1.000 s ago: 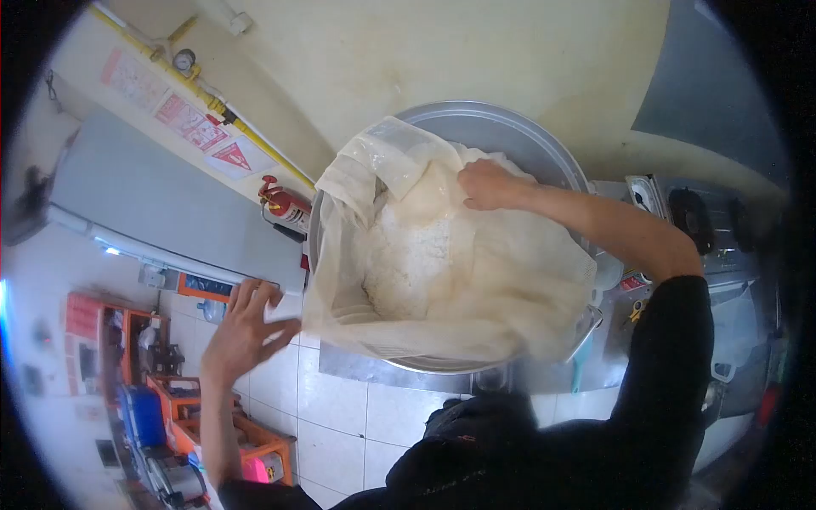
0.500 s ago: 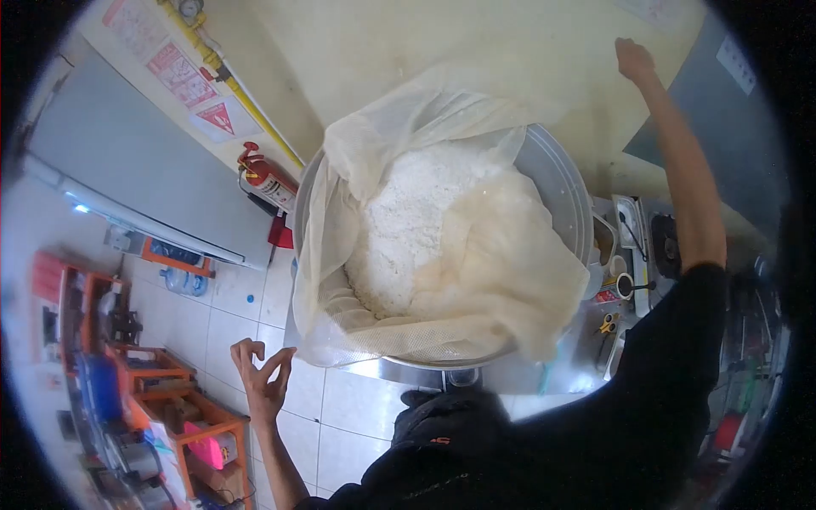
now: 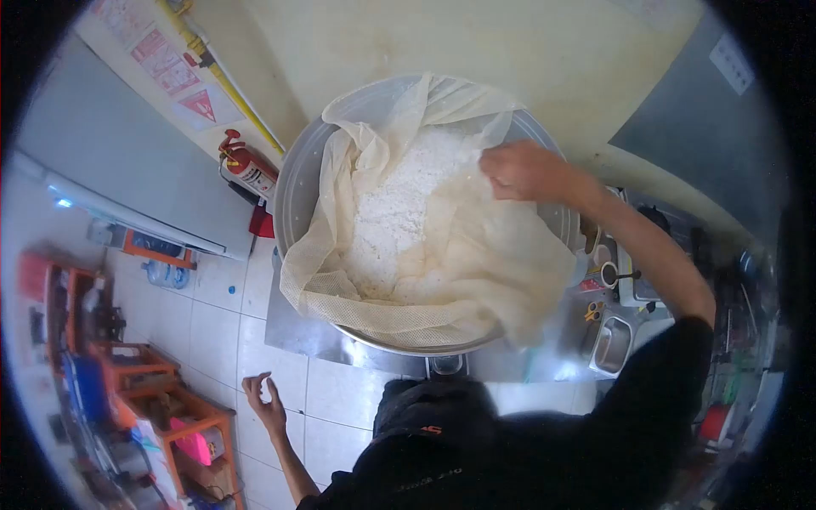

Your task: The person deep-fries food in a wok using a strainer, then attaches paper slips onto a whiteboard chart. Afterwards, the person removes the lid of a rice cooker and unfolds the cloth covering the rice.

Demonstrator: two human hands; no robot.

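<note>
A large round metal pot is lined with cream mesh cloth. White grains that look like rice lie inside it, and a fold of the cloth covers their right side. Over the pot's right part is my right hand, fingers curled closed above the folded cloth. Whether anything is in those fingers is hidden. My left hand hangs below and left of the pot, away from it, with thumb and fingers curved apart and nothing between them.
The pot stands on a metal table. At its right are scissors, a small metal tray and a handled cup. A fire extinguisher hangs at the left wall; orange shelves stand lower left.
My right hand has come down and left from beside the wall to over the pot. The cloth's back part has sunk against the pot wall. My left hand has moved lower, away from the cloth.
</note>
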